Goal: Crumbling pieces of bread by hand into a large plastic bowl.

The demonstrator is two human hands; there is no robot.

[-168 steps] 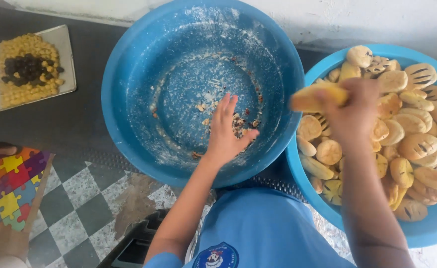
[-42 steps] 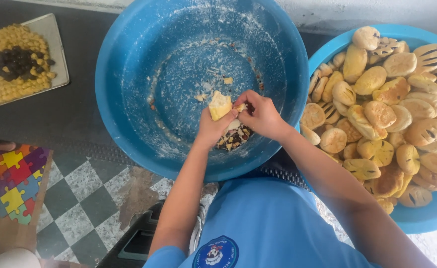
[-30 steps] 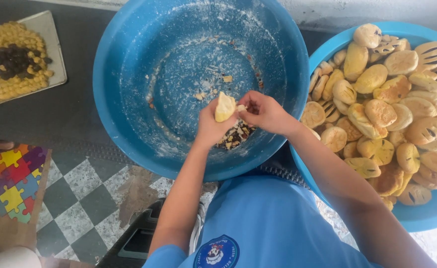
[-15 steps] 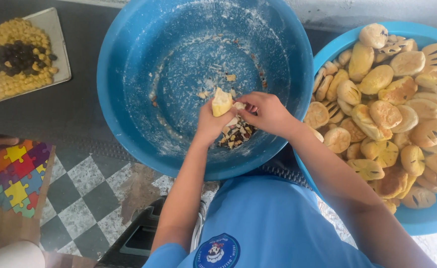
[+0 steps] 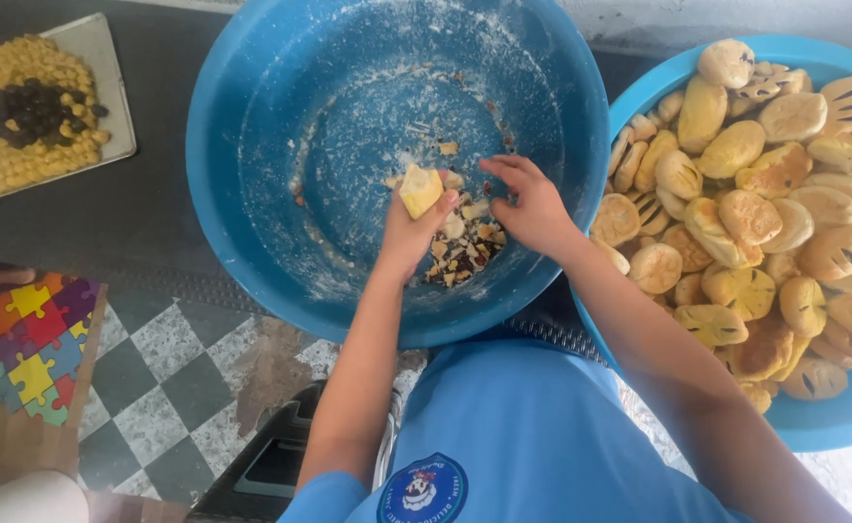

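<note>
A blue shirt (image 5: 532,436) is filling the nearest part of the view, with both forearms reaching away from it into the empty-looking big basin (image 5: 252,242). To the left, a coloured puzzle (image 5: 19,349) is lying on a wooden board beside the checkered floor (image 5: 165,368).

The left hand (image 5: 411,228) is gripping a pale yellow pastry piece (image 5: 420,189), fingers wrapped round its lower half, holding it up just above the basin's bottom. The right hand (image 5: 532,208) is hovering close beside it, fingers curled and pinched together over the crumbs (image 5: 460,247); whether they are holding a bit cannot be told. The crumbs, pale chunks mixed with dark and reddish filling, are lying in a small heap on the basin floor between the two hands, and flour streaks are dusting the basin's inner wall.

To the right, a second blue basin (image 5: 833,416) is sitting just beside the first, piled with golden baked pastries (image 5: 765,213), many with slit tops.

Further off at the left, a metal tray (image 5: 106,87) is holding yellow morsels with a dark heap in the middle.
</note>
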